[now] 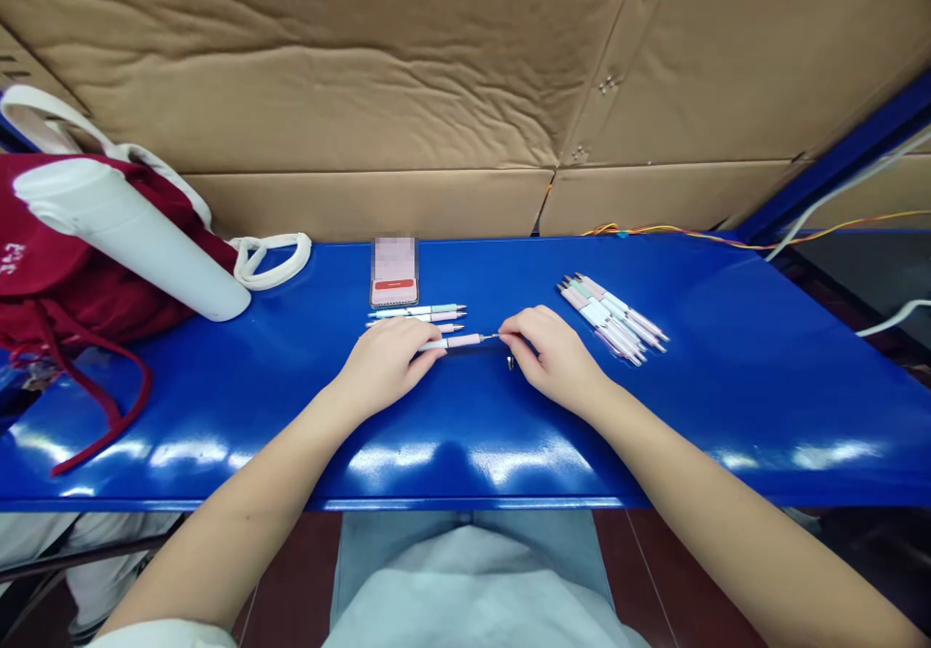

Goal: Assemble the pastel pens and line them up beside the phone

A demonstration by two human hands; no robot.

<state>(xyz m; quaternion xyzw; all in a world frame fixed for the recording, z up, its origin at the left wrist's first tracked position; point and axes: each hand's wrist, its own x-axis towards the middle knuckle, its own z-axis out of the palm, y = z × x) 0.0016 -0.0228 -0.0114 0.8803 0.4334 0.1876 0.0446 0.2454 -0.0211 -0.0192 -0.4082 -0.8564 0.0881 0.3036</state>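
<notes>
My left hand (385, 362) is closed around a pale pink and white pen (464, 340), which lies level and points right. A thin refill (490, 336) sticks out of the pen's right end. My right hand (549, 352) pinches the refill's far tip between thumb and fingers. Just below those fingers is a small shiny metal piece (510, 362), perhaps a pen tip; whether it touches the hand I cannot tell. Several pens (429, 314) lie side by side behind my left hand, partly hidden by it. Another bunch of pens (615, 318) lies slanted to the right of my right hand.
A phone (395, 275) lies behind the left pens on the blue table (465, 435). At the left, a dark red bag (145, 270) with a white bottle (138, 241) leaning on it. Cardboard (364, 95) walls the back; yellow and red wires (676, 231) run along the rear edge.
</notes>
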